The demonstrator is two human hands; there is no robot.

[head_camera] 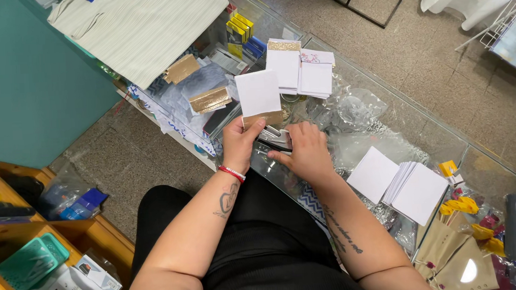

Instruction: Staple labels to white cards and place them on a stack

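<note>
My left hand (239,142) pinches a white card with a gold strip along its lower edge (259,96) and holds it upright over a glass counter (385,106). My right hand (306,150) rests just to the right, fingers curled on a dark flat thing lying on the glass; what it grips is hidden. Behind the held card lie stacks of similar white cards with gold strips (298,67). A fanned pile of plain white cards (402,185) sits to the right of my right forearm.
Crumpled clear plastic wrap (356,113) lies on the counter. Inside the case are gold-strip pieces (209,98) and yellow and blue packs (242,31). Wooden shelves (16,246) with boxes stand at the left. Yellow flowers and brown paper bags (455,252) lie at the right.
</note>
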